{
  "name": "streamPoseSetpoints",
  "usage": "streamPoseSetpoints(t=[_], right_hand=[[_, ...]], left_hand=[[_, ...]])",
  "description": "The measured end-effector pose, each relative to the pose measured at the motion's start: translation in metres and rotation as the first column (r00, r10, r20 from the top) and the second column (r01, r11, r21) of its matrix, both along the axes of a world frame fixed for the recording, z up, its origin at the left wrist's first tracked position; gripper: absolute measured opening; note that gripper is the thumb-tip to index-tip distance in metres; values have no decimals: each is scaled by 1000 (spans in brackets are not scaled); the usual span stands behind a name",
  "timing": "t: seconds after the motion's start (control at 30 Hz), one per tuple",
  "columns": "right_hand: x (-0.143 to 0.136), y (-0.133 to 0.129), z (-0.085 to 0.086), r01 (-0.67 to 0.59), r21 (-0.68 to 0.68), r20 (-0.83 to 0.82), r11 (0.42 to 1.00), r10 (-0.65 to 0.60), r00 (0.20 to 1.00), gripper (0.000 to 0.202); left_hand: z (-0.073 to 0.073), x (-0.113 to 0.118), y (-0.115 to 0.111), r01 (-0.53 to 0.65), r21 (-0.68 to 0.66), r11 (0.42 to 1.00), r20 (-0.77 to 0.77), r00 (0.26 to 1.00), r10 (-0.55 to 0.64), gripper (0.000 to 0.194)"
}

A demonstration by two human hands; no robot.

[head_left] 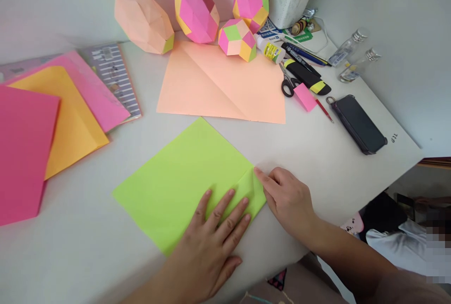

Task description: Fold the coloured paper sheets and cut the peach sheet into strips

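Observation:
A bright green sheet of paper (186, 167) lies turned at an angle on the white table, with a folded flap along its lower right side. My left hand (214, 238) rests flat on the lower part of the sheet and the flap, fingers spread. At the right corner, my right hand (287, 196) has its forefinger against the paper's edge and the other fingers curled in. Its thumb is mostly hidden. Just beyond the green sheet lies a peach sheet of paper (221, 83) with a diagonal crease.
Folded paper polyhedra (144, 22) stand along the wall. Pink, orange and magenta sheets (24, 149) overlap at left. Scissors (289, 85), a glue bottle (271, 50), a box cutter (306, 76), pens, small glass bottles (348, 48) and a phone (359, 123) lie at right. A person sits beyond the right edge.

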State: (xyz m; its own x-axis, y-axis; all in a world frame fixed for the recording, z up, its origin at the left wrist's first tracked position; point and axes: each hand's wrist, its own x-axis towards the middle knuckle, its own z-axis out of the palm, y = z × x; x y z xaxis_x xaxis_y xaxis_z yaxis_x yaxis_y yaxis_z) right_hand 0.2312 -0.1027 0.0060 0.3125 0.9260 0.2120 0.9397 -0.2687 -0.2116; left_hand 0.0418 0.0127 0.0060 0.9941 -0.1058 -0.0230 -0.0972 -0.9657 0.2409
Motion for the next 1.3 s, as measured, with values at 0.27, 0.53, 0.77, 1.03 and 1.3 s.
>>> streamPoseSetpoints(t=[0.27,0.53,0.77,1.03,1.3], right_hand=[[1,0,1,0,11,1,1000,0,1000,30],[0,1,1,11,15,-4,1000,-10,1000,32],[-1,1,-1,35,11,18,999,-35,999,30],[-3,-1,-3,76,45,40,996,-78,996,35],[3,-12,0,147,9,-7,989,-147,989,38]], left_hand=[[1,0,2,31,-9,999,-12,999,-31,70],[0,-2,1,37,-2,999,31,999,-37,72],[-3,-4,-2,10,6,1000,41,999,-11,76],[-6,-6,-4,39,-35,999,83,996,-36,81],[-8,-6,-4,46,-36,998,110,993,-42,81]])
